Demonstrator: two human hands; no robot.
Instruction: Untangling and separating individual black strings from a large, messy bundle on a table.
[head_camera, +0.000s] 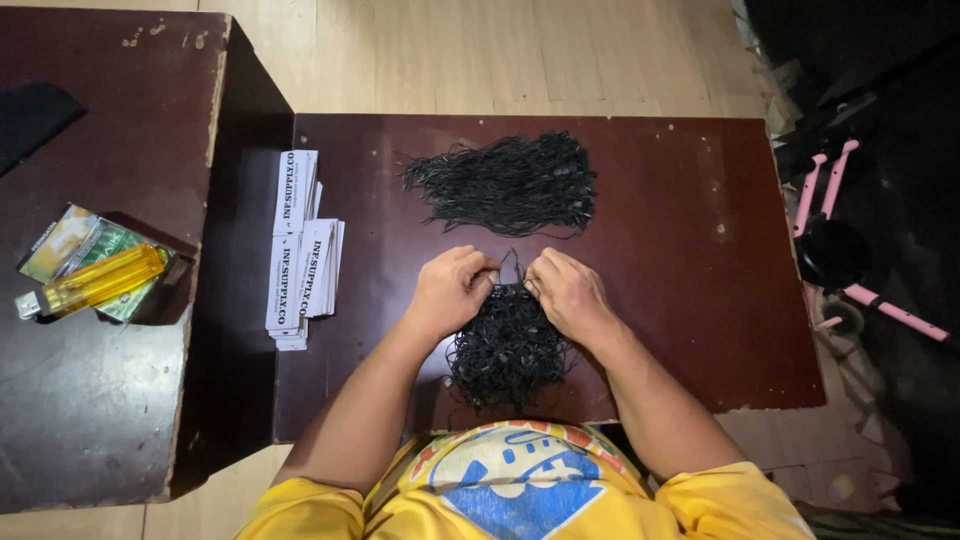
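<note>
A green packet (75, 245) with a yellow lighter (100, 282) lies far left; white rectangular tags (300, 245) are stacked on the dark surface (680, 260). The left hand (452, 290) and right hand (566, 292) each pinch thin strands of the near black string bundle (508, 350), between them; another bundle (510, 182) lies beyond.

near bundle (508, 350): tangled black strings, heaped at the front edge of the dark brown counter (690, 270)
far bundle (510, 183): like black strings, spread flat, lying farther back, apart
</note>
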